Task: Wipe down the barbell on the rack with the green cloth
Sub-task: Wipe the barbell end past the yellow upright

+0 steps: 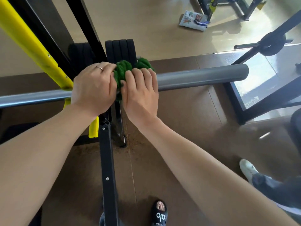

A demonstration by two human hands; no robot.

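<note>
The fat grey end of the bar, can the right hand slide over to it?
Probably yes: the right hand holds the green cloth beside the sleeve, which looks bare.

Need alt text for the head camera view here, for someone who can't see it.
Seen from above, a person's left hand and right hand grip a bunched green cloth around a grey barbell resting on a black and yellow rack. Black weight plates sit just behind the cloth, and a foot in a black sandal shows below.

The black slide sandal (pixel 158 215) bears white lettering that reads "alo".
</note>
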